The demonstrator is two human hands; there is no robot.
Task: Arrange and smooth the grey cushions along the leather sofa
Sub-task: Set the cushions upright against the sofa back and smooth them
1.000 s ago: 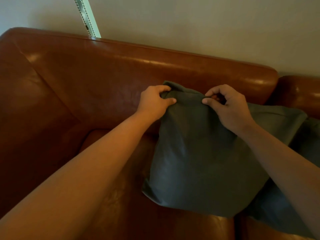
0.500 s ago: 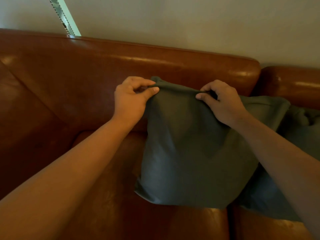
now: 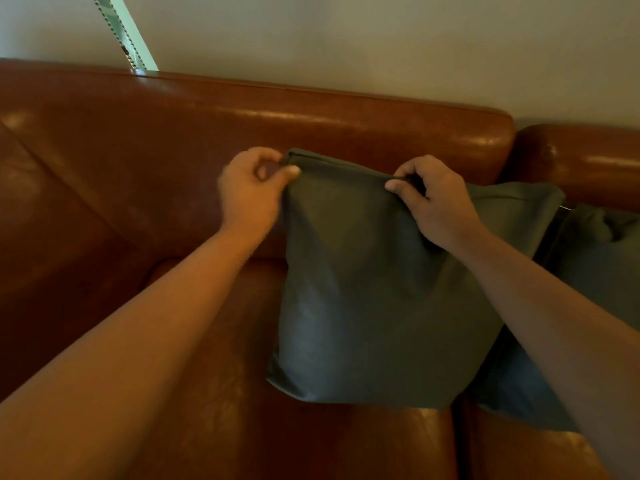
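A grey cushion stands upright on the seat of the brown leather sofa, leaning against the backrest. My left hand pinches its top left corner between thumb and curled fingers. My right hand pinches the top edge further right. A second grey cushion sits behind it to the right, partly covered. A third grey cushion shows at the far right, cut off by the frame and by my right forearm.
The sofa's left arm rises at the left, with bare seat leather between it and the cushion. A seam splits the seat below the cushions. A pale wall and a window blind edge lie behind.
Both hands have stayed pinched on the cushion's top edge. They carried it a little leftward along the backrest and spread its top edge straighter.
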